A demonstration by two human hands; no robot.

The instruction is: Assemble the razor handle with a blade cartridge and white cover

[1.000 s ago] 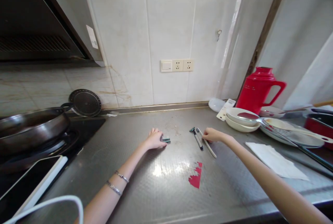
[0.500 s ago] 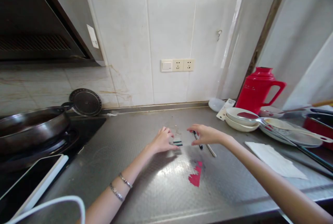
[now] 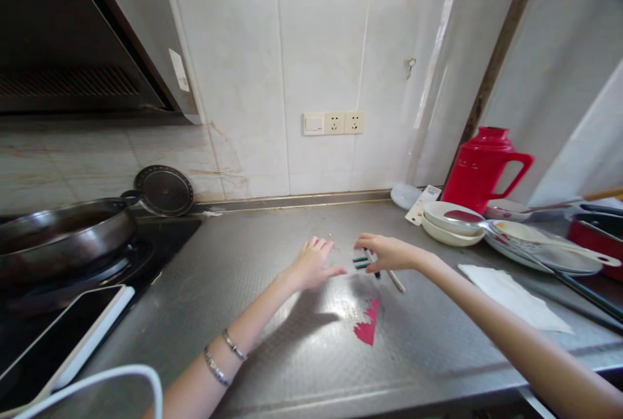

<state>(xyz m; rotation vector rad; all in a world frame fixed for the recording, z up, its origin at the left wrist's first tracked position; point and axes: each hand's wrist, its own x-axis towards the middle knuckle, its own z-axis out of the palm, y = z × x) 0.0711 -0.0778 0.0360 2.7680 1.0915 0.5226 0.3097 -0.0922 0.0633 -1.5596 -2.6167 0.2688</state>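
My left hand (image 3: 315, 264) hovers low over the steel counter (image 3: 292, 367), fingers spread and thumb stretched out, holding nothing. To its right, my right hand (image 3: 387, 253) is curved, with a gap between fingers and thumb. In that gap is a small pale piece with dark green stripes (image 3: 361, 263), close against the thumb; I cannot tell whether it is touched. A black-and-white pen (image 3: 370, 255) lies partly hidden under the right hand. Beside it is a thin whitish stick (image 3: 396, 281). A torn pink-red scrap (image 3: 366, 324) lies nearer to me.
On the left are a pan (image 3: 63, 234) on the hob and a phone-like device (image 3: 68, 341) with a white cable (image 3: 121, 370). Stacked bowls (image 3: 452, 227), a red thermos (image 3: 479, 169), plates with utensils (image 3: 545, 253) and a white cloth (image 3: 516, 299) stand or lie on the right.
The striped piece has shifted right, from beside my left hand to beside my right thumb. My left hand has spread its fingers. My right hand stays nearly in place.
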